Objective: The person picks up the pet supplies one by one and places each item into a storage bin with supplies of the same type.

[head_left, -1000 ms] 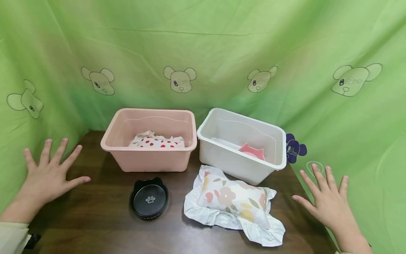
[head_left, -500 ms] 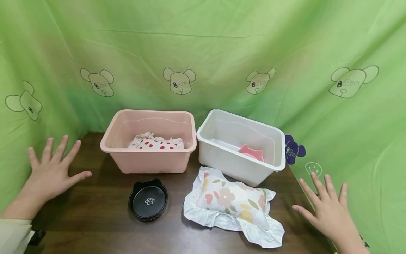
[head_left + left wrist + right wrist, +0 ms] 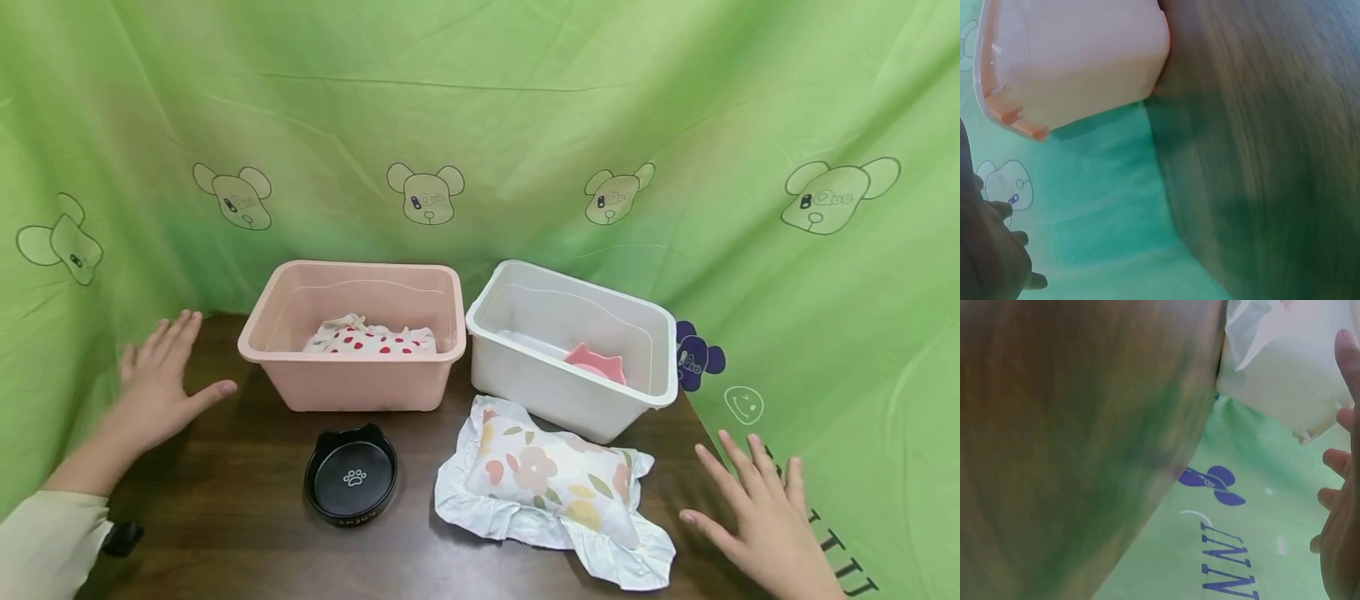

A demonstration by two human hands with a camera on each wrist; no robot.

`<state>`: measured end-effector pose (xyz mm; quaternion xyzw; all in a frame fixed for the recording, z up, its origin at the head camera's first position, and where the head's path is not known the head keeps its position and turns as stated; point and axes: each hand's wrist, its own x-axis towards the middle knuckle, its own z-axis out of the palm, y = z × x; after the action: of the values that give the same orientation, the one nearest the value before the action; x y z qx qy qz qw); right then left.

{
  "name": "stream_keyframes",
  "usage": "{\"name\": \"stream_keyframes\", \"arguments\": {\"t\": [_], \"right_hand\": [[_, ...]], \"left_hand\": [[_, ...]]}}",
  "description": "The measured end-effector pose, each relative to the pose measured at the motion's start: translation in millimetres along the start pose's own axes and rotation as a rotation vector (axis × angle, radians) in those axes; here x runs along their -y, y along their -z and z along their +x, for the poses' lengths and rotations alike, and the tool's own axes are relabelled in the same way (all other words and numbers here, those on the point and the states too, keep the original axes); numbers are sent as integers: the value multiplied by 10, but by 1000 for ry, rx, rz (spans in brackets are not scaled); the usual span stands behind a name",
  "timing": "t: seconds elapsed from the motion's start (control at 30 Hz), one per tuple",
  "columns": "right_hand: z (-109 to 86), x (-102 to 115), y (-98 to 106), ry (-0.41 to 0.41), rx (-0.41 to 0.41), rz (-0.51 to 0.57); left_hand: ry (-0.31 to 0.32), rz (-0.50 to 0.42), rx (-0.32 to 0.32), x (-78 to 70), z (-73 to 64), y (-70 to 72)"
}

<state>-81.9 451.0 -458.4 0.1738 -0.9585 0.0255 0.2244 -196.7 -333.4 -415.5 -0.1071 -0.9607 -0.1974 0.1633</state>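
My left hand (image 3: 159, 392) hovers at the left side of the table, fingers straight and thumb apart, holding nothing. Nearest to it stands a pink bin (image 3: 352, 385) with a white, red-dotted cloth item (image 3: 382, 340) inside. Off the table's right edge, my right hand (image 3: 765, 521) is spread and holds nothing. Left of it lies a floral pillow (image 3: 551, 479) with a white ruffle, in front of a white bin (image 3: 540, 377). Part of a pink pointed-ear dish (image 3: 597, 362) shows in that bin. A black cat-eared bowl (image 3: 352, 477) with a paw print sits before the pink bin.
The brown wooden table (image 3: 247, 533) carries both bins side by side at its back. A green curtain (image 3: 517, 117) printed with bear heads hangs behind and along both sides, close to the hands.
My left hand has moved right and its fingers have drawn closer together. The right hand has shifted slightly left and down. Bins, pillow and bowl stay in place.
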Motion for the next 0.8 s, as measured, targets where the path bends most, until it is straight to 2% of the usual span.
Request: {"name": "stream_keyframes", "arguments": {"t": [0.17, 0.5, 0.63, 0.8], "right_hand": [[-2, 83, -27, 6, 12, 62], [15, 308, -53, 29, 14, 235], [7, 361, -68, 37, 13, 271], [-17, 396, -120, 54, 11, 282]], "left_hand": [[31, -133, -18, -41, 73, -30], [79, -398, 0, -107, 221, -136], [112, -450, 21, -141, 257, -182], [131, -455, 49, -188, 303, -244]]}}
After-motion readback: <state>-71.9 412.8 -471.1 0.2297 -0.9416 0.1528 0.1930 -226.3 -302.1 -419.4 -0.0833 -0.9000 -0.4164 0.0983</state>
